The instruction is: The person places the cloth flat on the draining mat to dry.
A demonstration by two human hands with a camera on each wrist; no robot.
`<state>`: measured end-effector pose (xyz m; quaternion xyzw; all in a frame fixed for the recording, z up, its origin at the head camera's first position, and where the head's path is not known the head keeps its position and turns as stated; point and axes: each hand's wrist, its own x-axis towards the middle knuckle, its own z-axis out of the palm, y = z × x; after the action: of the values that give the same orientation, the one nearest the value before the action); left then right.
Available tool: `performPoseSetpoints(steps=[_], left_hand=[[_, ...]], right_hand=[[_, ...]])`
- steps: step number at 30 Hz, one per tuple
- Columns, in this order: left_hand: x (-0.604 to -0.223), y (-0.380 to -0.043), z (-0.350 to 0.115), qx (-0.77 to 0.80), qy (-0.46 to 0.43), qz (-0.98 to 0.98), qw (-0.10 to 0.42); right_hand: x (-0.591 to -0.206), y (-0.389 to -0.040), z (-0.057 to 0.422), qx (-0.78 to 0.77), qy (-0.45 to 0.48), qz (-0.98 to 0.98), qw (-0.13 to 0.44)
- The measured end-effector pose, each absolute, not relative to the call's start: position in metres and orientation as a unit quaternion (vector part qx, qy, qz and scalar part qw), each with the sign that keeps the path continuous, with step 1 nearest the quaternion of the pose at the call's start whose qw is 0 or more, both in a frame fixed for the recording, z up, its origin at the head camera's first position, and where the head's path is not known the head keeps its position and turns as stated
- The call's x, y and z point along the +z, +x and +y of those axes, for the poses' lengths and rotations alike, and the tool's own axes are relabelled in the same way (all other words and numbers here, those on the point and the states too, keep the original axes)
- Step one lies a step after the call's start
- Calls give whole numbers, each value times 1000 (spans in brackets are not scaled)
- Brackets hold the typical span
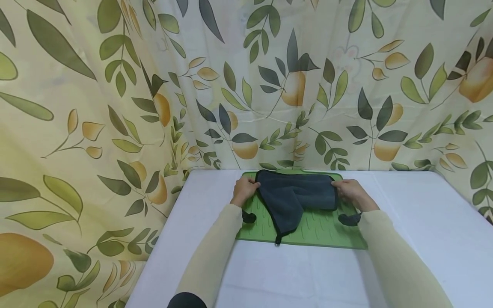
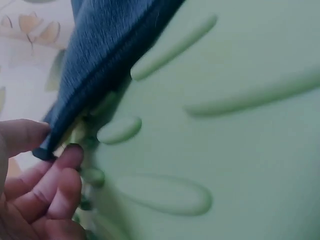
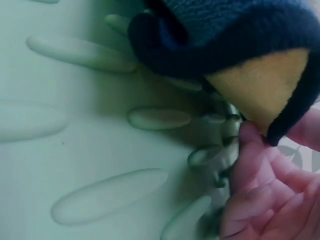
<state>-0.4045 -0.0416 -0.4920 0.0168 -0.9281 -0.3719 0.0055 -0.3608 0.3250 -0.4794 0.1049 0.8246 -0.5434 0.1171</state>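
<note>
Fingers of the left hand (image 1: 244,190) pinch the far left corner of the dark blue cloth (image 1: 285,192); those of the right hand (image 1: 355,194) pinch its right end, near the far corner. The cloth lies between both hands, neither nearer, long axis crosswise, one flap pointing nearward, over the green mat (image 1: 319,231) on the worktop (image 1: 416,214). Full contact with the mat cannot be confirmed.
</note>
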Motion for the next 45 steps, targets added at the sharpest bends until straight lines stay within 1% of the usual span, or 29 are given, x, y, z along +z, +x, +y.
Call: performPoseSetpoints(steps=[6,13,19,25,27,32,37,41,45], left_hand=[[-492,-389,-43,-369,5,-930,-7],[-495,-359,-47,-366,-34,-930,-1],[-494,-332,-50,-353,-116,-928,-11],[-488,-309,-46,-314,-201,-927,-31],[-487,-302,-43,-297,-233,-925,-40],[-484,-289,-31,-240,-300,-922,-56],[-486,-283,-20,-163,-320,-933,-35],[-490,-282,-15,-129,-310,-942,-14],[-490,-282,-16,-128,-305,-944,-4]], right_hand=[[-474,-346,321,-517,94,838,148],[-476,-322,321,-526,69,832,164],[-478,-307,324,-509,38,843,170],[-483,-301,322,-473,-13,864,172],[-485,-300,319,-463,-12,870,170],[-491,-298,313,-429,-14,893,138],[-494,-298,309,-411,-22,904,114],[-495,-297,308,-411,-21,904,116],[-496,-296,308,-415,-7,902,119]])
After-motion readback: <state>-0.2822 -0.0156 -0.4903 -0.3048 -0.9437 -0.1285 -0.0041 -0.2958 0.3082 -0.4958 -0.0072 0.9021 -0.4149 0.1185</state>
